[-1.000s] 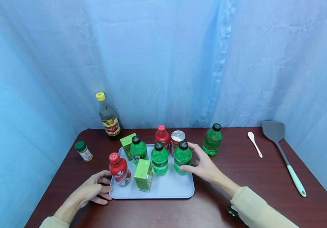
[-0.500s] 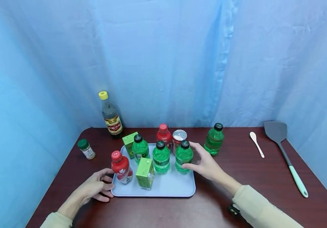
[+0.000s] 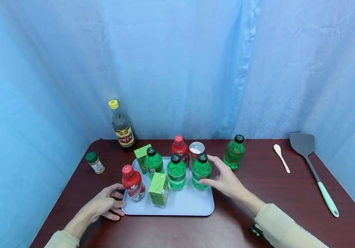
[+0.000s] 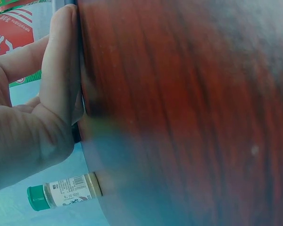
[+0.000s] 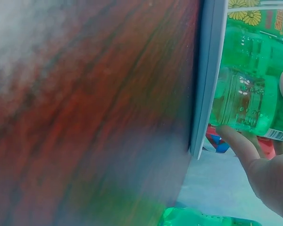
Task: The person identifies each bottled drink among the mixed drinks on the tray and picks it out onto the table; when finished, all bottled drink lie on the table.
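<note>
My right hand (image 3: 227, 179) holds an upright green drink bottle (image 3: 201, 172) at the right side of the pale blue tray (image 3: 186, 206). The thumb is across its front and the fingers are on its far side; in the right wrist view, a fingertip lies by the bottle's base (image 5: 240, 101). My left hand (image 3: 104, 203) touches the tray's left rim with loosely bent fingers, beside a red bottle (image 3: 133, 184). Also on the tray are two more green bottles (image 3: 176, 172), two green drink cartons (image 3: 159, 191), another red bottle (image 3: 179, 148) and a red can (image 3: 196, 153), partly hidden.
A dark sauce bottle (image 3: 123, 132) with a yellow cap stands at the back left, and a green-capped spice jar (image 3: 96, 163) at the left. To the right are a single green bottle (image 3: 234, 153), a small white spoon (image 3: 281, 157) and a long-handled spatula (image 3: 313, 168). Blue curtains (image 3: 177, 69) surround the table.
The whole scene has shifted slightly to the right in the head view. Both hands keep their places, the right at the green bottle and the left at the tray's rim.
</note>
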Action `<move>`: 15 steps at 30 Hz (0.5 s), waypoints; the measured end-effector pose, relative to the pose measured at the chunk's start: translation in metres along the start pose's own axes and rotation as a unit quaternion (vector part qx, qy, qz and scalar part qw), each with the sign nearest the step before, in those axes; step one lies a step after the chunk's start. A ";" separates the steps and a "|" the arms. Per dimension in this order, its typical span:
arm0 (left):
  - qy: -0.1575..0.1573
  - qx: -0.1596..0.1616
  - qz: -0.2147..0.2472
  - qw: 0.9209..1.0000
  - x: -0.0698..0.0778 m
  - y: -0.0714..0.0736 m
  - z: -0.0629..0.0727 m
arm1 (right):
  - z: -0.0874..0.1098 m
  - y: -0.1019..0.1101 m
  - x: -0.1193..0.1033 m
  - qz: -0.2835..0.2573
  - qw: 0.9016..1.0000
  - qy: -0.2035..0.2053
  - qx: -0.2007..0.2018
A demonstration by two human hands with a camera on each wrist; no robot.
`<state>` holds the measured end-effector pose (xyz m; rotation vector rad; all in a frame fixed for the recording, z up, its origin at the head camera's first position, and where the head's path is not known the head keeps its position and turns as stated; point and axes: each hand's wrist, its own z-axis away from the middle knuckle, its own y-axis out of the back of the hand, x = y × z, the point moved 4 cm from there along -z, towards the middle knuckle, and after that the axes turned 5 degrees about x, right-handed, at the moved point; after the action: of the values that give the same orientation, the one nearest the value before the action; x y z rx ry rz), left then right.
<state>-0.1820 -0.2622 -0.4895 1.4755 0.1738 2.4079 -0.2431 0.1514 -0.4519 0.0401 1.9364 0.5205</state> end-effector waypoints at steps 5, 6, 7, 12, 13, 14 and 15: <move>-0.003 0.003 -0.001 1.000 0.000 0.000 -0.002 | 0.000 0.001 -0.001 0.002 1.000 0.002 0.006; -0.002 0.004 -0.002 1.000 -0.001 0.000 -0.002 | -0.001 0.001 -0.001 0.000 1.000 0.001 0.007; -0.001 0.005 -0.004 1.000 -0.001 0.000 -0.003 | -0.001 0.001 -0.002 -0.002 1.000 -0.001 0.008; 0.003 0.007 -0.010 1.000 0.000 0.001 -0.002 | 0.000 0.001 -0.002 -0.018 1.000 -0.009 0.016; 0.003 0.005 -0.010 1.000 0.000 0.001 -0.002 | 0.000 0.002 -0.002 -0.019 1.000 -0.010 0.018; 0.004 0.004 -0.010 1.000 0.001 0.000 -0.002 | 0.000 0.002 -0.002 -0.020 1.000 -0.008 0.019; 0.005 0.004 -0.009 1.000 0.000 0.000 -0.002 | 0.000 0.003 -0.002 -0.021 1.000 -0.007 0.019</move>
<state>-0.1838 -0.2619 -0.4901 1.4592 0.1974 2.4027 -0.2427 0.1537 -0.4492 0.0272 1.9296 0.4544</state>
